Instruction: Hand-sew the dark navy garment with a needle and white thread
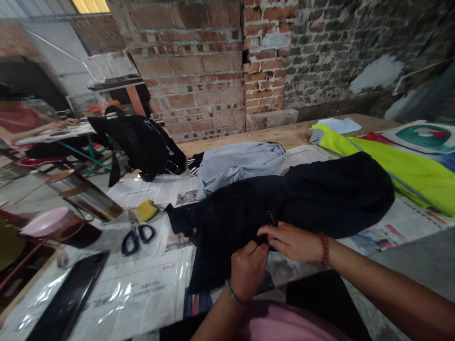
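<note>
A dark navy garment point(227, 208) lies across the table in front of me, its right part bulging. My left hand point(248, 265), with a green bead bracelet at the wrist, is closed on the garment's near edge. Fingers of my right hand point(295, 242) are bent and pressed together on the same edge, touching or almost touching the left. A red bead bracelet circles that wrist. Just above the right fingertips, a small thin wire-like thing point(270, 217) shows on the cloth; its kind is unclear. What sits between the fingertips, apart from cloth, is hidden.
Newspaper under clear plastic covers the table. Left are scissors point(137, 237), a sponge point(146, 210), a phone point(67, 298), a cup point(60, 227) and a steel flask point(85, 194). Behind lie a black backpack point(142, 142), grey clothing point(241, 161), a yellow vest point(398, 166) and an iron point(423, 135).
</note>
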`<state>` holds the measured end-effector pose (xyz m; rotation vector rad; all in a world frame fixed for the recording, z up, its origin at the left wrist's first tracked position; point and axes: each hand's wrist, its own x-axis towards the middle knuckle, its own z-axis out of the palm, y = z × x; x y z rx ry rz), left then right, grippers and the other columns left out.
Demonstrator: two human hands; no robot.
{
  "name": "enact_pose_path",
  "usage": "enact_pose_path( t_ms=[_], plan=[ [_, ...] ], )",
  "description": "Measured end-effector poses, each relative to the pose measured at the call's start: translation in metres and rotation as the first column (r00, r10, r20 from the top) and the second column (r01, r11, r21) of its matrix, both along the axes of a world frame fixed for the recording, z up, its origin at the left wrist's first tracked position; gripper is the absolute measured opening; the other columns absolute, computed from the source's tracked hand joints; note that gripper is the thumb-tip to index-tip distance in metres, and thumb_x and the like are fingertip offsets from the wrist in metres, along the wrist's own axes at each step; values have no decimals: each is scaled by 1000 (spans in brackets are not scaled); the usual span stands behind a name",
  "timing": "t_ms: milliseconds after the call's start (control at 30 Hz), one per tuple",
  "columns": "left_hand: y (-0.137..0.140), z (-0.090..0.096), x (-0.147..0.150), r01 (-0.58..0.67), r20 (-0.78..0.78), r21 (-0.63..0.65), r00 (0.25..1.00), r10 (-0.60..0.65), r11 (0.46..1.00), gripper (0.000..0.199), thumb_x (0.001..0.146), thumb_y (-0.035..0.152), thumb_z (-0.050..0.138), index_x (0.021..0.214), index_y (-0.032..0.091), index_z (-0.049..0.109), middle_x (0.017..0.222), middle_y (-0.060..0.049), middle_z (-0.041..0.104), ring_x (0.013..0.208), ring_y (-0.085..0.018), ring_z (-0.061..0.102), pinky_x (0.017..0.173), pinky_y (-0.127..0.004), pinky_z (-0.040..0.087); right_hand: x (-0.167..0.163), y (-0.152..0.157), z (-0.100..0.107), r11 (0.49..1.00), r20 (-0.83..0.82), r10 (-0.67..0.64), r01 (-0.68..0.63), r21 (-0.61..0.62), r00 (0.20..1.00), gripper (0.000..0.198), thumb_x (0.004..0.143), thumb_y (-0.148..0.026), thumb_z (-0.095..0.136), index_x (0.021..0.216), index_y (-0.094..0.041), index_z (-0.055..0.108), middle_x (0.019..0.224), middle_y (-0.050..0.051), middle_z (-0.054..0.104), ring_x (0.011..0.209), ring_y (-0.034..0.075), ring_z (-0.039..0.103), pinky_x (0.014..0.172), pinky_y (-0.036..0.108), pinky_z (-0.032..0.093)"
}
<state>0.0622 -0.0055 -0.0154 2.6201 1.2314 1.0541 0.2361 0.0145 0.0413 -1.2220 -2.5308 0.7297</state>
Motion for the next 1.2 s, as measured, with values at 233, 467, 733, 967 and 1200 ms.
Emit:
enact_pose_path(
  t_ms=[233,467,733,967,1200],
  plan=[
    [13,9,-2,124,423,-468,901,98,875,13,69,12,53,65,16,65,71,-3,60,68,-14,56,63,-24,45,20,-4,-1,883,-375,-195,329,336,906,22,82,-15,40,98,-20,55,94,6,59,91,16,52,82,33,39],
    [17,8,-4,134,416,-734,864,284,666,15,67,26,57,65,15,66,55,2,58,54,-11,48,52,-20,38,3,-29,-38,841,-289,-141,268,469,947,15,78,-18,50,87,-21,60,85,6,57,90,19,48,80,38,37],
    [17,5,-5,162,423,-750,862,277,641,17,69,28,56,65,15,65,56,2,56,53,-10,45,52,-20,37,-13,-21,-54,807,-297,-152,292,514,943,15,81,-19,48,83,-22,62,79,3,58,90,18,47,81,37,35],
    [18,3,-5,134,394,-721,887,243,680,18,72,30,53,70,16,64,57,3,54,56,-10,45,53,-20,36,-13,-39,-42,795,-423,-125,346,498,897,17,82,-14,44,81,-21,60,80,3,61,89,19,52,83,40,35],
    [19,2,-5,133,387,-762,879,280,634,17,71,30,54,67,15,62,53,4,47,52,-9,38,49,-19,31,-1,-41,-10,893,-750,-298,451,-1,590,10,84,-22,44,84,-21,54,83,4,62,70,15,59,66,32,47]
  ],
)
